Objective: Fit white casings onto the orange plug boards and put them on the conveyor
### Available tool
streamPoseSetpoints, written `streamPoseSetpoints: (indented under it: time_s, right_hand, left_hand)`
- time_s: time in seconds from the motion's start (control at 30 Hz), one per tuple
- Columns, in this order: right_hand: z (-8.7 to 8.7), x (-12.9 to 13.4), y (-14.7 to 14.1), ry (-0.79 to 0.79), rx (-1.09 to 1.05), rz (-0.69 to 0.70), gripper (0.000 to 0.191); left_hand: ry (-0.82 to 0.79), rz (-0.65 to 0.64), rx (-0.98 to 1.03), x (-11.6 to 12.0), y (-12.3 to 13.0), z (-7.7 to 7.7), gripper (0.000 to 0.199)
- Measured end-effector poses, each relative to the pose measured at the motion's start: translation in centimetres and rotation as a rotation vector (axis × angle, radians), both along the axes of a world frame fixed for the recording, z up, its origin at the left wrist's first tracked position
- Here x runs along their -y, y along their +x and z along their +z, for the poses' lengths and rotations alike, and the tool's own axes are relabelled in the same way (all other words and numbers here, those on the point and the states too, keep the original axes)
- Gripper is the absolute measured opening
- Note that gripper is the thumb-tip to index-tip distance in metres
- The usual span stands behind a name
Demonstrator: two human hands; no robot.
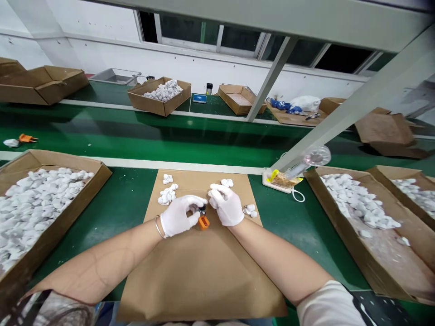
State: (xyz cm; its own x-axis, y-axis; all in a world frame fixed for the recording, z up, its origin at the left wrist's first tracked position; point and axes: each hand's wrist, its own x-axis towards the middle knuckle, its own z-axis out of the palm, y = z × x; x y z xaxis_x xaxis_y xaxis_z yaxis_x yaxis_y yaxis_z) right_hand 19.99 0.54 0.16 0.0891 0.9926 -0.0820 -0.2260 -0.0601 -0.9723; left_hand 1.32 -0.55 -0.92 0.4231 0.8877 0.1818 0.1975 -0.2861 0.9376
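Note:
Gloved in white, my left hand (pixel 181 215) grips a small orange and black part (pixel 204 222) above the cardboard sheet (pixel 200 271). Its orange end points down toward me; the fingers cover some of the black portion. Close beside it, my right hand (pixel 226 204), also gloved, has thumb and fingers pinched together. Whatever sits in that pinch, if anything, is hidden. Small white lumpy pieces (pixel 167 194) lie on the sheet left of my hands. Another white piece (pixel 227 182) is just beyond my right hand, and a few more (pixel 250 210) rest to its right.
Cardboard trays of white pieces flank me, one at left (pixel 44 203) and two at right (pixel 360 203). A clear handheld fan (pixel 309 160) and a yellow packet (pixel 283 179) stand by the slanted post. Across the green belt (pixel 152 140), an orange plug-like part (pixel 27 138) lies far left.

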Motion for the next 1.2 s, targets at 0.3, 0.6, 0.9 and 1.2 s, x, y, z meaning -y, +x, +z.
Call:
streamPoseSetpoints:
  time_s: [0.3,0.6,0.9,1.2]
  right_hand:
    - [0.7,0.4,-0.4,0.075,-0.104,0.061,0.036]
    - [0.7,0.6,0.2,-0.095,-0.002,0.188,0.036]
    - [0.2,0.5,-0.5,0.039,-0.170,0.211,0.044]
    - [1.3,0.8,0.4,-0.098,0.092,0.106,0.031]
  left_hand:
    - [-0.290,-0.068,0.198,-1.7,-0.4,0.1,0.034]
    - [-0.420,-0.047,0.409,-1.7,-0.6,0.1,0.036]
    - [-0.457,0.038,0.469,-1.8,-0.5,0.2,0.040]
    - [-0.480,0.075,0.364,-1.6,-0.8,0.2,0.054]
